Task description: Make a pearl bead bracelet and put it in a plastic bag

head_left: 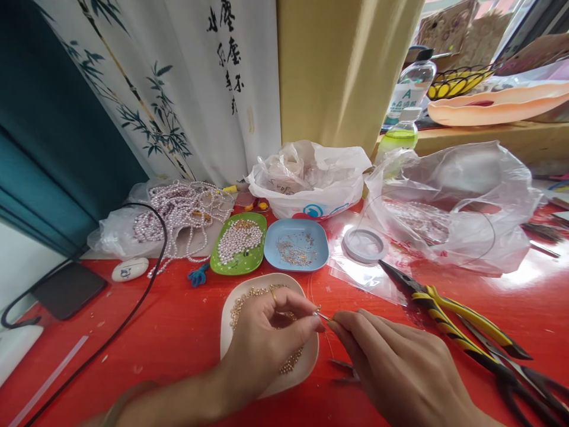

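Two hands pinching | left hand (267,335) and right hand (391,362) grasping thin wire (323,316) between fingertips | white dish (306,362) rim under fingers | pliers (462,323) just right | bare red table (178,332) left

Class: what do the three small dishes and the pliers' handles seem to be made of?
Green dish, blue dish and cream dish: probably plastic, with smooth, even colour and soft sheen. Pliers' handles: likely rubbery grip over metal, yellow and black, matte.
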A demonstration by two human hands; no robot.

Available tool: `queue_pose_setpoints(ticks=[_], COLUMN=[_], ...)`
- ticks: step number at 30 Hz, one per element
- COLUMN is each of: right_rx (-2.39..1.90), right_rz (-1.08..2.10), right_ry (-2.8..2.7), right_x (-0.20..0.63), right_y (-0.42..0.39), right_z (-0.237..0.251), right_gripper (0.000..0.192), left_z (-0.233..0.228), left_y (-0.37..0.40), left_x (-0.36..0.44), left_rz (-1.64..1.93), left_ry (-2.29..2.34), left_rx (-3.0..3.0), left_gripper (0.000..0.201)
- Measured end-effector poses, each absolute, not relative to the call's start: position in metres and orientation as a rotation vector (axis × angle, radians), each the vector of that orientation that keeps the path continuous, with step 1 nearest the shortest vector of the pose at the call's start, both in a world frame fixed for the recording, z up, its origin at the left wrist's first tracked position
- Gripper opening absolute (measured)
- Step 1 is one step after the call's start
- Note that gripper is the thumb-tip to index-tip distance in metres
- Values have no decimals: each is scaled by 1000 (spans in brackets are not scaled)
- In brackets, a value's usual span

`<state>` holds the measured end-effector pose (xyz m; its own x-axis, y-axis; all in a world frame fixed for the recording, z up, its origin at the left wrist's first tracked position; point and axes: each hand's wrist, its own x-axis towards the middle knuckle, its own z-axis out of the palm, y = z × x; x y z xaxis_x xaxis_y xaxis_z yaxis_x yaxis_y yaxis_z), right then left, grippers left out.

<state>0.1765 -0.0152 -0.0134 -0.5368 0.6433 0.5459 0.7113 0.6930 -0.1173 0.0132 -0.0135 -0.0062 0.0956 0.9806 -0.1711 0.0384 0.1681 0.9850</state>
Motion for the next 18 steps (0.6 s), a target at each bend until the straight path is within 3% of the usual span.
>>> queue_pose_setpoints(ticks=[10, 18], right_rx=[-1258, -1249], right_rz=[444, 575], right_ry=[-2228, -2180], right_x=[172, 167], right_y=[-21, -22], right_z=[-17, -17], right_gripper=[30, 30], left_z=[-16, -20], left_y=[-17, -20], left_x=[13, 13], left_rz=[1056, 1137], left_ry=[1323, 1334], left_rx=[1510, 1673], left_gripper=[3, 8])
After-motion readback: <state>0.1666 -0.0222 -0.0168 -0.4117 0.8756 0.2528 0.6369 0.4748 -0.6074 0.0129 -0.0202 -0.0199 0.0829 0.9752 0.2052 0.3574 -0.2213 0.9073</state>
